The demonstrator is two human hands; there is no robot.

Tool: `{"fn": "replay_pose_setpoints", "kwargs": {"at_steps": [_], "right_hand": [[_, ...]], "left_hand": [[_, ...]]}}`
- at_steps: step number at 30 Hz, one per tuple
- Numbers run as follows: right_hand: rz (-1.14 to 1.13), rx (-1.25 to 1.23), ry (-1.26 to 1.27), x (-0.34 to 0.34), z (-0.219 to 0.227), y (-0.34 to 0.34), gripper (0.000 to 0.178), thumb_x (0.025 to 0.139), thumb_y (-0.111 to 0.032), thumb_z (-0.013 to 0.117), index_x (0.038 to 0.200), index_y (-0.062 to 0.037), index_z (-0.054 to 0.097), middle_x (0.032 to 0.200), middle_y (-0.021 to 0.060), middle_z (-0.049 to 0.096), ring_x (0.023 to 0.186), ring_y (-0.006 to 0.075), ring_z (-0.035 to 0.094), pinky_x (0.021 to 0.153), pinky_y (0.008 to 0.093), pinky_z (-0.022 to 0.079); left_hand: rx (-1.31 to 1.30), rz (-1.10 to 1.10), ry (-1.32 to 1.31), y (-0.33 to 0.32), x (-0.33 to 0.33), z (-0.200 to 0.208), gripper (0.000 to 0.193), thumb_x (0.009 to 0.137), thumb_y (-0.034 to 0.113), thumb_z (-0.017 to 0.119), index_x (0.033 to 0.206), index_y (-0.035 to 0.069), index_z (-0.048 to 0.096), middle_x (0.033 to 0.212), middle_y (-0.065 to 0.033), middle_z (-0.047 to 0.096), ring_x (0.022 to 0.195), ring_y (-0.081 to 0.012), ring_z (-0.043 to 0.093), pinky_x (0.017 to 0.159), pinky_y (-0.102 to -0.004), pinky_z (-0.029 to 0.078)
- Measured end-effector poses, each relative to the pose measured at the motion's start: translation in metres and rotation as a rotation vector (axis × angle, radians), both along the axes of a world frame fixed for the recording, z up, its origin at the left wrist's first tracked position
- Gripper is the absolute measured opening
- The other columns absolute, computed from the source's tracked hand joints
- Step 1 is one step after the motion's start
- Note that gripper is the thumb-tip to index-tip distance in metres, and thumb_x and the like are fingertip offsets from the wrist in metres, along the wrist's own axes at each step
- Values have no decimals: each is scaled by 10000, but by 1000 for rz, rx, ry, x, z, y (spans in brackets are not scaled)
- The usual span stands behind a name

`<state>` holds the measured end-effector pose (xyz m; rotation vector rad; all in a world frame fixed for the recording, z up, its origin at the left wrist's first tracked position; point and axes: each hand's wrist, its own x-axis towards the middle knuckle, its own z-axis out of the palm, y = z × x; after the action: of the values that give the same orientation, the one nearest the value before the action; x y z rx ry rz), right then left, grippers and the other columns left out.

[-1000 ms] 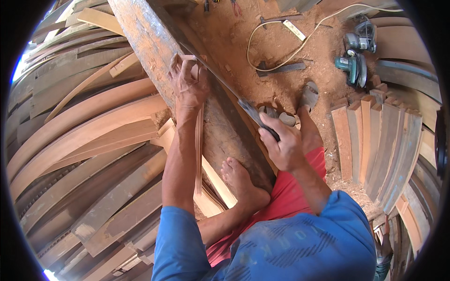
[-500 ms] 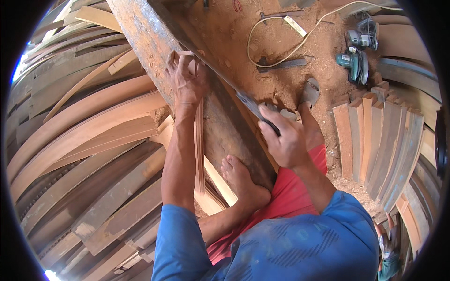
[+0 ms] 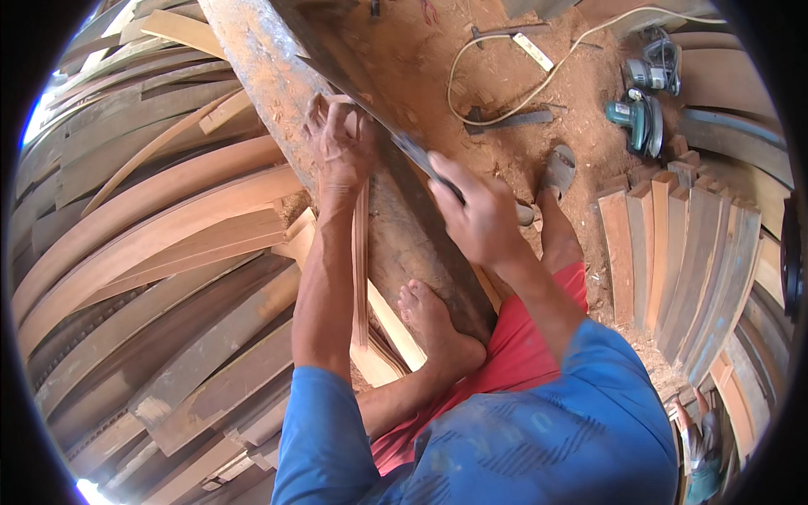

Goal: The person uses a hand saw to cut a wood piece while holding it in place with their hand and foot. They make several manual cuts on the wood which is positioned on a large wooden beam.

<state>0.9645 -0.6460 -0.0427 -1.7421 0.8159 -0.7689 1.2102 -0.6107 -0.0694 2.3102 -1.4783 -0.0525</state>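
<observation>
Both hands grip as before: left hand clamps the thin strip, right hand (higher up the log now) clenches the blade's handle.

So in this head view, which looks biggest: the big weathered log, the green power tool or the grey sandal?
1. Big weathered log, by far.
2. Green power tool and grey sandal look alike; unranked.
</observation>
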Motion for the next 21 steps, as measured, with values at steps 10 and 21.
{"fn": "replay_pose_setpoints", "kwargs": {"at_steps": [10, 21], "right_hand": [[-4, -45, 11, -47, 2, 24, 284, 983, -107, 683, 1242, 10, 671, 979, 243, 747, 812, 405, 738, 681, 465, 582], [-21, 34, -77, -46, -7, 27, 284, 980, -88, 709, 1239, 28, 691, 916, 247, 730, 757, 357, 752, 641, 426, 564]], "left_hand": [[-72, 24, -20, 9, 9, -6, 283, 873, 186, 741, 1137, 106, 682, 1377, -314, 589, 1427, -481, 429, 1152, -578, 321], [-59, 26, 3, 7, 5, -3, 278, 884, 191, 732, 1148, 117, 690, 1418, -304, 575, 1440, -483, 418, 1173, -590, 307]]}}
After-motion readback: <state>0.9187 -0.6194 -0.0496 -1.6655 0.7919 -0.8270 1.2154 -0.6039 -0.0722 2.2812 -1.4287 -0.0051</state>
